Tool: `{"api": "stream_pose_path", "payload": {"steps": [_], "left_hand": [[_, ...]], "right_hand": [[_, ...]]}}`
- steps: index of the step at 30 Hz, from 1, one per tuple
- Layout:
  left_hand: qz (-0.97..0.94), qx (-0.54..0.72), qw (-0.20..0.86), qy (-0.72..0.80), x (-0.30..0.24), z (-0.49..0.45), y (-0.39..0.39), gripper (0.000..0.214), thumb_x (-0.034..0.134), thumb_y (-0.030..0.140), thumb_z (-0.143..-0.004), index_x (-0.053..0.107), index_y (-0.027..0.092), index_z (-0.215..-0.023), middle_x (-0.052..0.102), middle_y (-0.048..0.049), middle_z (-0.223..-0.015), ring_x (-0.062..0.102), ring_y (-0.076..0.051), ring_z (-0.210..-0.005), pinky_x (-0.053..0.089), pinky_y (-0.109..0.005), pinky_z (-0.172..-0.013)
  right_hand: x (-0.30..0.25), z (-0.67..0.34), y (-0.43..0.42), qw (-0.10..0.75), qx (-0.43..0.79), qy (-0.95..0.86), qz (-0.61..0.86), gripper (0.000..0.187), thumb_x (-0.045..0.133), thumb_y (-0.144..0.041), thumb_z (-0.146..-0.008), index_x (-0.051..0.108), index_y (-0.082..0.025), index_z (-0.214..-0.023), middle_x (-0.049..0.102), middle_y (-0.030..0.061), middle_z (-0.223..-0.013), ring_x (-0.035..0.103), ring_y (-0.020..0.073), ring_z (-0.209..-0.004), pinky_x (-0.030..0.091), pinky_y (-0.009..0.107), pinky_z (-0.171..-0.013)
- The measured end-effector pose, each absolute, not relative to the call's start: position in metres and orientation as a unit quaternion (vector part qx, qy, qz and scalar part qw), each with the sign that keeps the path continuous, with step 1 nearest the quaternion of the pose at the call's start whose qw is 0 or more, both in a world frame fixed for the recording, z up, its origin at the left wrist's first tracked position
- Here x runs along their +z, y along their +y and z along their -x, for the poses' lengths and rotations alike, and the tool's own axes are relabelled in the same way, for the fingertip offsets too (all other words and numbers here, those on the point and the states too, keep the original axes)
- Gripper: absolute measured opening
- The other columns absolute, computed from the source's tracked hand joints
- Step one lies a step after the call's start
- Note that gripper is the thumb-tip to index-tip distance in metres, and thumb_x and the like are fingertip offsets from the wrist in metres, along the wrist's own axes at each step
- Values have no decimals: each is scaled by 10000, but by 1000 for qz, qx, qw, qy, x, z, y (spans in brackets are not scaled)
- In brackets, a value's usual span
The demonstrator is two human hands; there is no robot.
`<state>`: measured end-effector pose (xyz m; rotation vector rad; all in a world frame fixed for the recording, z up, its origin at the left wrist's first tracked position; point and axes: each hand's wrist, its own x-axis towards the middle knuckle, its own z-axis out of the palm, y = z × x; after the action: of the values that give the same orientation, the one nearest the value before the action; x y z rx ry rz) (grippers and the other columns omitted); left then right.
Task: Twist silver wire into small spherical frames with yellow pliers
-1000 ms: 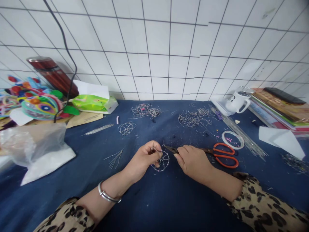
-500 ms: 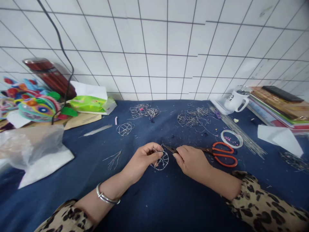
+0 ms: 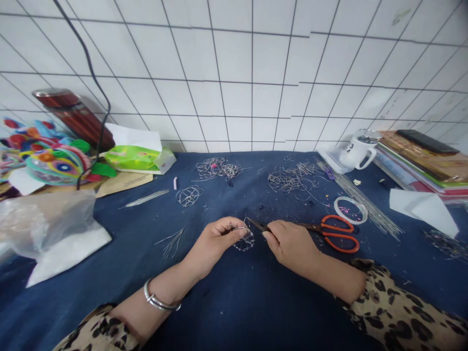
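My left hand (image 3: 215,241) is closed on a small round wire frame (image 3: 244,239) held just above the dark blue cloth (image 3: 234,302). My right hand (image 3: 292,243) grips a pair of dark pliers (image 3: 259,225) whose tip touches the top of the frame. A silver bangle (image 3: 159,301) sits on my left wrist. Both forearms wear leopard-print sleeves. Orange-handled scissors (image 3: 338,233) lie right behind my right hand.
Another wire frame (image 3: 189,196), tangled wire heaps (image 3: 217,168) (image 3: 292,179), straight wire bundles (image 3: 365,202) and a tape ring (image 3: 351,209) lie on the cloth. A white mug (image 3: 358,152) and stacked books (image 3: 424,161) stand right. Plastic bag (image 3: 47,219), colourful craftwork (image 3: 54,163) and tissue pack (image 3: 137,156) sit left.
The wire frame has turned in my left hand and now looks flatter, more edge-on. Both hands stay in the same place with the pliers at the frame.
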<state>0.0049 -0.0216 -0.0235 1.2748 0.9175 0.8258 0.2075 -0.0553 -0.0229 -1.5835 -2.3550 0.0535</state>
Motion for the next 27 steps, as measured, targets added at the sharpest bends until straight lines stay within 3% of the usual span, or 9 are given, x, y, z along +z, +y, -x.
{"api": "stream_pose_path", "payload": {"steps": [8,27], "left_hand": [[-560,379,613,408,-24,-5,-22,126,641,261,-761,631,140,-794,621,-21,-731,536,-120,-680,434,-245,-665],[-563,396,594,416,-25,-4,-20,136,630,273,-765,650,151,-820,601,-20,-730,505,-122,-671,412,-243,-656]], "right_hand": [[-20,-207,-55,145,30,-820,553,300,319,-328,-916,550,-159,-825,586,52,-749,551,158,-722,381,266,-643],[-16,-212,-57,205,11,-847,491,283,382,-353,-899,577,-156,-839,580,56,-763,541,157,-768,400,272,-708]]}}
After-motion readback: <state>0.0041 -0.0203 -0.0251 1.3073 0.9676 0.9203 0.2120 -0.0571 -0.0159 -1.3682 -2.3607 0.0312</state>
